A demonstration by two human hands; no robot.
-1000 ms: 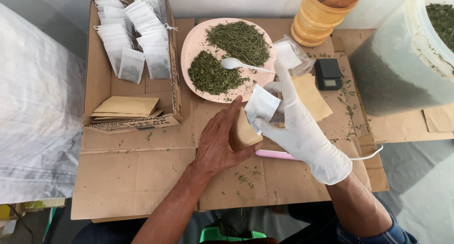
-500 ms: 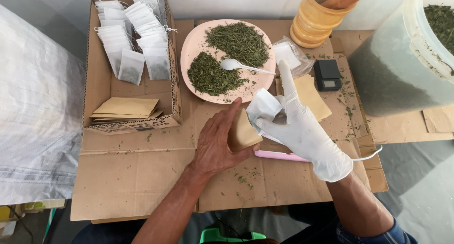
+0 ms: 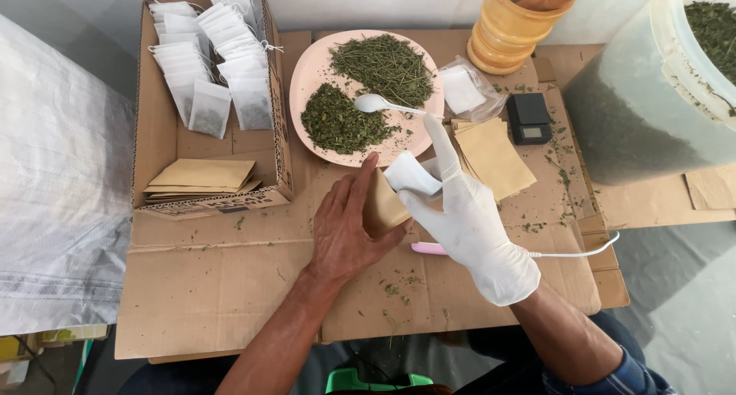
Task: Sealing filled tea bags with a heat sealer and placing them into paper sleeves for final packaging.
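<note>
My bare left hand [image 3: 345, 226] grips a small brown paper envelope [image 3: 386, 206] upright over the cardboard-covered table [image 3: 230, 288]. My right hand [image 3: 469, 219], in a white glove, pinches a white tea bag [image 3: 410, 174] at the envelope's open top, with the index finger stretched upward. Just behind them a pink plate [image 3: 314, 69] carries two heaps of dried green herb and a white spoon [image 3: 376, 103].
A cardboard box [image 3: 157, 146] at left holds several filled tea bags [image 3: 211, 58] and brown envelopes [image 3: 201, 177]. More envelopes [image 3: 497, 156], a small black scale [image 3: 529, 119], a bag of empty sachets [image 3: 464, 88], a wooden mortar [image 3: 510, 27], a herb bucket [image 3: 652, 96] and a pink tool [image 3: 429, 249] lie around.
My left hand has turned the brown envelope upright and my gloved right hand has lowered the tea bag to its mouth. Both hands shifted slightly left.
</note>
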